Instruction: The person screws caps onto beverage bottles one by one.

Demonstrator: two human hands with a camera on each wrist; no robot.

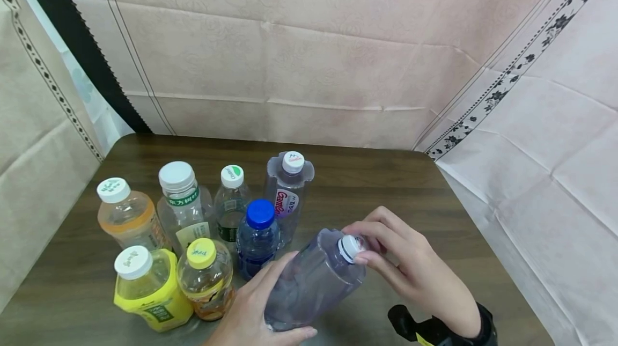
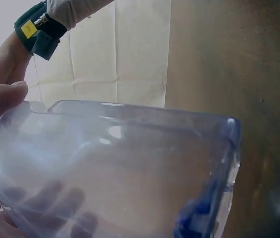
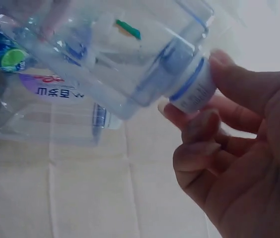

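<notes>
A clear, faintly purple plastic bottle (image 1: pixel 309 287) is tilted above the front of the table, its neck pointing up and to the right. My left hand (image 1: pixel 253 308) grips it around the lower body; in the left wrist view the bottle's see-through wall (image 2: pixel 115 158) fills much of the picture. With thumb and fingers, my right hand (image 1: pixel 403 255) pinches the white cap (image 1: pixel 351 248) on its neck. The right wrist view shows the cap (image 3: pixel 195 89) close up, seated on the neck between thumb and fingertips. The bottle looks empty.
Several capped bottles stand grouped to the left: a blue one (image 1: pixel 258 241), a yellow-capped one (image 1: pixel 205 276), one in a yellow wrap (image 1: pixel 154 292), and a similar purple-tinted one (image 1: pixel 288 196) behind. Pale cloth (image 1: pixel 289 56) hangs behind the brown table (image 1: pixel 376 185).
</notes>
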